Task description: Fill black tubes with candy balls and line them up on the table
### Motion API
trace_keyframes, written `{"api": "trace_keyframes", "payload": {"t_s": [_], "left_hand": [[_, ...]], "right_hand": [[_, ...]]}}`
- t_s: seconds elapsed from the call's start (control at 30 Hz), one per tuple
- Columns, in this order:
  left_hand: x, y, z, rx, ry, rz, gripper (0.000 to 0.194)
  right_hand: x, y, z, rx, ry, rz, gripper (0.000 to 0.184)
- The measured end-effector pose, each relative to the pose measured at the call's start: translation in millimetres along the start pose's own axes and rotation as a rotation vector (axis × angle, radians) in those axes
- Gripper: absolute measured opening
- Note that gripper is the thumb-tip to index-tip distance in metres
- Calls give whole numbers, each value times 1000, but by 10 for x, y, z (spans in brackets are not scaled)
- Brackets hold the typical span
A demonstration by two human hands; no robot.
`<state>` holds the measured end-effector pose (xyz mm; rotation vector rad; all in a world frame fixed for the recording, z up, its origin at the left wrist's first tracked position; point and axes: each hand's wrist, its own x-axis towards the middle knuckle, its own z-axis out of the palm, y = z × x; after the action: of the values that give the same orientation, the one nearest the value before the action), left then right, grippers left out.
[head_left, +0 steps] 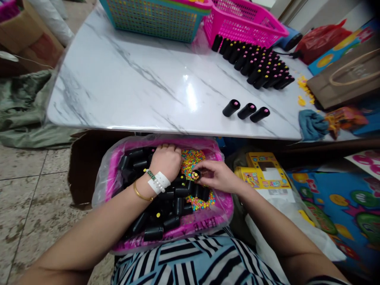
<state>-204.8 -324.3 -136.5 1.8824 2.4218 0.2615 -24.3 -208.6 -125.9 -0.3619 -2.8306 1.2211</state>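
On my lap sits a pink tray wrapped in clear plastic, full of black tubes and small coloured candies. My left hand is curled knuckles-up into the candies at the tray's far side; what its fingers hold is hidden. My right hand pinches a black tube with its open end up, candies showing inside. Three filled tubes with pink caps lie on the marble table, and several more lie in rows farther back.
A blue basket and a pink basket stand at the table's far edge. A brown paper bag, blue cloth and yellow bits lie at the right. A yellow box sits beside my right arm, a cardboard box at the left.
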Motion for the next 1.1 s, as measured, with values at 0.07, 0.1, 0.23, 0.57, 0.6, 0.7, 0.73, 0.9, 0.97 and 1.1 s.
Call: {"api": "trace_keyframes", "payload": {"t_s": [0.07, 0.1, 0.23, 0.57, 0.6, 0.7, 0.73, 0.9, 0.97, 1.1], "left_hand": [[-23, 0, -48, 16, -18, 1, 31], [-35, 3, -72, 4, -37, 32, 32], [-100, 36, -157, -136, -146, 299, 33], [11, -63, -48, -118, -269, 335, 31], [21, -66, -46, -127, -280, 343, 32], [8, -54, -50, -161, -308, 372, 31], [-5, -48, -53, -170, -314, 381, 31], [-44, -28, -64, -191, -300, 430, 28], [-36, -11, -72, -209, -271, 444, 24], [-16, 40, -92, -334, -165, 431, 21]], "right_hand": [[-46, -45, -47, 77, 51, 33, 30], [-68, -68, -71, 95, 78, 47, 30], [-198, -132, -283, 57, 277, 79, 30], [-402, -185, -665, -536, 571, -116, 35], [-382, -177, -604, -550, 538, -131, 35], [-345, -136, -452, -599, 514, -147, 34], [-343, -120, -426, -624, 511, -159, 34], [-386, -80, -436, -795, 555, -262, 35], [-402, -79, -445, -838, 546, -278, 36], [-412, -43, -393, -776, 556, -235, 33]]}}
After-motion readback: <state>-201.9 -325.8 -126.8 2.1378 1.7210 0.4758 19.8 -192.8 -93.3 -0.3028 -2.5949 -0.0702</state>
